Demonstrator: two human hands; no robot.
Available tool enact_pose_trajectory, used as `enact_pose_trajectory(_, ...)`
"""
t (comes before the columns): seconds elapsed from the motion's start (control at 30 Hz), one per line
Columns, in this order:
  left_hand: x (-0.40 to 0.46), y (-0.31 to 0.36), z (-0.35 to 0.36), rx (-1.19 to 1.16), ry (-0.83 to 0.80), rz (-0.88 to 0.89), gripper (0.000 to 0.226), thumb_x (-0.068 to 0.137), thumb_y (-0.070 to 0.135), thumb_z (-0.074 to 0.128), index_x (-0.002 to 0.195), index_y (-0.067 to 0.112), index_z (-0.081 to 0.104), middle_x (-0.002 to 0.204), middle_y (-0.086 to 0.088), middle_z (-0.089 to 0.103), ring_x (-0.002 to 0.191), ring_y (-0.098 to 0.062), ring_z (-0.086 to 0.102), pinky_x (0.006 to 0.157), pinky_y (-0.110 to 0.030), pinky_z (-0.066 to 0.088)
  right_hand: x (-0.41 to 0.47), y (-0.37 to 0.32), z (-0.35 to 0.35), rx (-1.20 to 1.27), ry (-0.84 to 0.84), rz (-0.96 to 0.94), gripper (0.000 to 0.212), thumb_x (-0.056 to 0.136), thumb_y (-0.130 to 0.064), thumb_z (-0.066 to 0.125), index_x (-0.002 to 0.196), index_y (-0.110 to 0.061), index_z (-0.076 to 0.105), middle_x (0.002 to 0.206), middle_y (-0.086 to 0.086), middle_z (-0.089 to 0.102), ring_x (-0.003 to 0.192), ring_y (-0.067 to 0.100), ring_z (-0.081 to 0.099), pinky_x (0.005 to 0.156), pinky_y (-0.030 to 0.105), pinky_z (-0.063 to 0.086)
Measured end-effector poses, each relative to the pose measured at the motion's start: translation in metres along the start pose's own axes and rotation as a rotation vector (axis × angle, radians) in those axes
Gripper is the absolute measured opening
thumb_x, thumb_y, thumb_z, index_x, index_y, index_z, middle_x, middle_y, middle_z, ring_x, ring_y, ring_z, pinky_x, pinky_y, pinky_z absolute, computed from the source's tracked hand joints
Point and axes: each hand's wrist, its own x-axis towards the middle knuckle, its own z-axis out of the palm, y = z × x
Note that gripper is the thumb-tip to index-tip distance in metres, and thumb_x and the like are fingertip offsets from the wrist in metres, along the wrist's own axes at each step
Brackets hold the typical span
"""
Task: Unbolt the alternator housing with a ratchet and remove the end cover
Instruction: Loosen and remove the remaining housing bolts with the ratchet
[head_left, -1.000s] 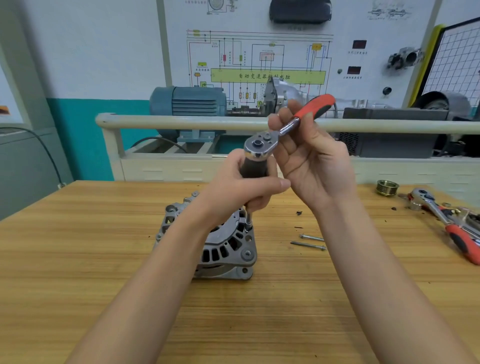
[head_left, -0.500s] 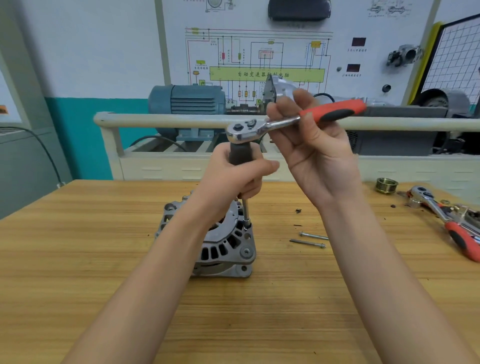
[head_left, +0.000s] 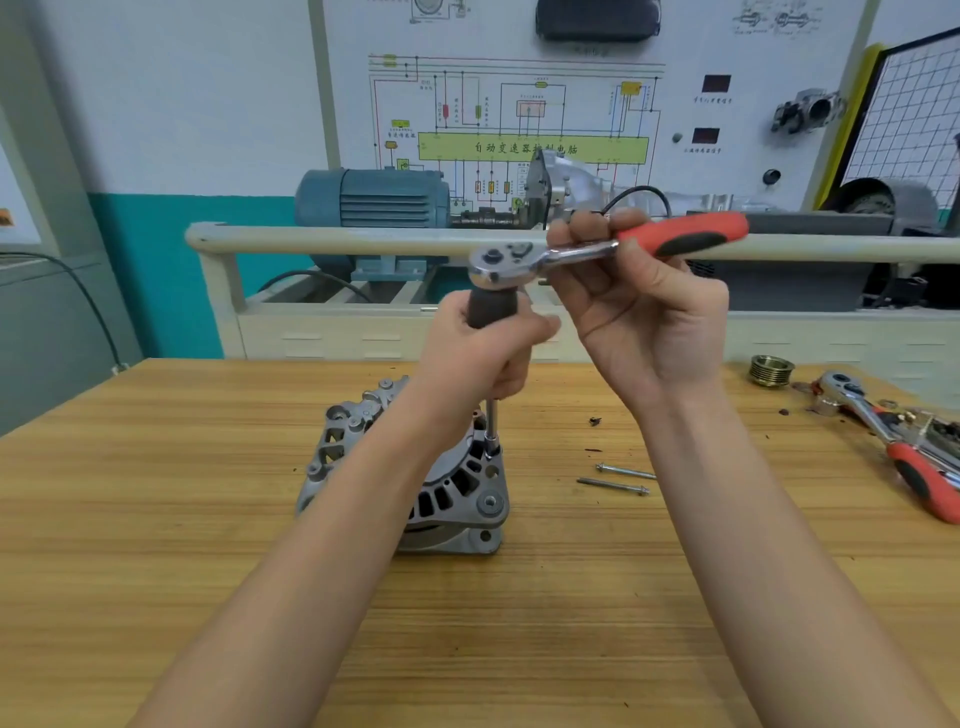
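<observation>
Behind the wooden worktop (head_left: 156, 519) stands a training board with a wiring diagram (head_left: 519, 114) and a blue-grey electric motor (head_left: 371, 200) at about 12 o'clock.

Head view: the grey cast-metal alternator (head_left: 452, 499) sits near the middle of the worktop, end cover up. At 12 o'clock from it, the left hand (head_left: 483, 358) curls round the dark grip of an upright extension bar (head_left: 491, 312), whose socket sits on a housing bolt (head_left: 491, 449) at the cover's far right rim. The right hand (head_left: 644, 322) pinches the red-handled chrome ratchet (head_left: 613, 247) near its neck, handle pointing to 3 o'clock.

Two long silver bolts (head_left: 618, 479) lie loose at 3 o'clock of the alternator, so I judge part of the unbolting done. A bolt head (head_left: 490, 503) shows at the near rim; the cover is not yet off. A second red-handled ratchet (head_left: 893, 441) and a brass pulley (head_left: 771, 370) lie at far right.
</observation>
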Motion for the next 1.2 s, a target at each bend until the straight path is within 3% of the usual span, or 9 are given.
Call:
enact_pose_trajectory(0.1,0.001,0.000,-0.006,0.002,0.015,0.000,0.039,0.075,0.006,0.058,0.044,0.019,0.039,0.040,0.004,0.028,0.035,-0.011,0.022,0.039,-0.015,0.024,0.000,-0.001,0.000,-0.179,-0.083,-0.044,0.014,0.074,-0.007,0.070,0.087,-0.006,0.073,0.090,0.012,0.074,0.094,0.028,0.070,0.085,0.037,0.054)
enact_pose_trajectory(0.27,-0.003,0.004,-0.007,0.158,-0.180,0.091,0.028,0.071,0.016,0.069,0.050,0.016,0.050,0.041,-0.001,0.037,0.035,-0.019,0.034,0.042,-0.022,0.034,0.004,0.008,0.003,0.023,0.102,0.097,0.023,0.082,-0.012,0.053,0.089,-0.001,0.072,0.085,0.011,0.074,0.081,0.021,0.073,0.068,0.028,0.058)
enact_pose_trajectory(0.43,-0.006,0.005,0.000,0.092,-0.257,0.080,0.041,0.079,0.002,0.058,0.046,0.025,0.049,0.039,0.009,0.036,0.032,-0.009,0.029,0.040,-0.015,0.028,0.002,0.007,0.006,-0.013,0.057,0.120,0.021,0.081,-0.013,0.057,0.086,-0.002,0.074,0.080,0.009,0.073,0.078,0.020,0.072,0.067,0.027,0.057)
enact_pose_trajectory(0.6,0.001,0.004,0.000,0.022,0.061,0.048,0.035,0.076,0.007,0.056,0.046,0.018,0.041,0.040,0.004,0.030,0.033,-0.012,0.022,0.040,-0.015,0.023,0.000,0.000,0.002,-0.099,-0.045,-0.008,0.013,0.077,-0.003,0.060,0.081,-0.004,0.072,0.084,0.013,0.073,0.088,0.028,0.071,0.081,0.036,0.056)
enact_pose_trajectory(0.67,0.002,0.003,-0.003,0.013,0.106,0.047,0.033,0.076,0.008,0.057,0.049,0.014,0.038,0.040,0.004,0.030,0.033,-0.012,0.022,0.039,-0.016,0.023,-0.001,0.000,0.003,-0.197,-0.101,-0.037,0.012,0.075,-0.004,0.066,0.084,-0.005,0.073,0.088,0.012,0.073,0.093,0.029,0.069,0.086,0.037,0.054)
enact_pose_trajectory(0.87,-0.004,0.006,-0.006,0.128,-0.288,0.077,0.029,0.073,0.014,0.067,0.050,0.024,0.052,0.041,0.007,0.039,0.035,-0.014,0.033,0.043,-0.020,0.033,0.002,0.008,0.007,0.017,0.074,0.102,0.023,0.083,-0.014,0.050,0.098,-0.001,0.062,0.081,0.009,0.073,0.078,0.020,0.072,0.069,0.028,0.058)
enact_pose_trajectory(0.93,-0.005,0.006,-0.003,0.135,-0.326,0.043,0.028,0.072,0.015,0.069,0.050,0.023,0.052,0.040,0.007,0.038,0.035,-0.014,0.032,0.042,-0.020,0.030,0.001,0.011,0.008,0.055,0.085,0.155,0.024,0.084,-0.017,0.050,0.098,-0.002,0.061,0.078,0.007,0.072,0.075,0.018,0.072,0.067,0.027,0.058)
enact_pose_trajectory(1.07,-0.005,0.005,0.000,0.128,-0.223,0.020,0.039,0.075,0.004,0.061,0.044,0.024,0.048,0.040,0.006,0.034,0.034,-0.010,0.028,0.041,-0.015,0.027,0.001,0.006,0.007,0.039,0.061,0.093,0.019,0.081,-0.011,0.053,0.087,-0.001,0.068,0.078,0.011,0.072,0.076,0.023,0.072,0.068,0.030,0.058)
enact_pose_trajectory(1.2,0.001,0.004,-0.001,0.038,0.046,0.010,0.037,0.073,0.006,0.058,0.044,0.020,0.040,0.041,0.004,0.030,0.036,-0.012,0.023,0.039,-0.016,0.023,-0.001,0.002,0.003,-0.094,-0.031,-0.005,0.017,0.079,-0.004,0.056,0.080,-0.006,0.073,0.086,0.012,0.073,0.089,0.027,0.071,0.082,0.035,0.056)
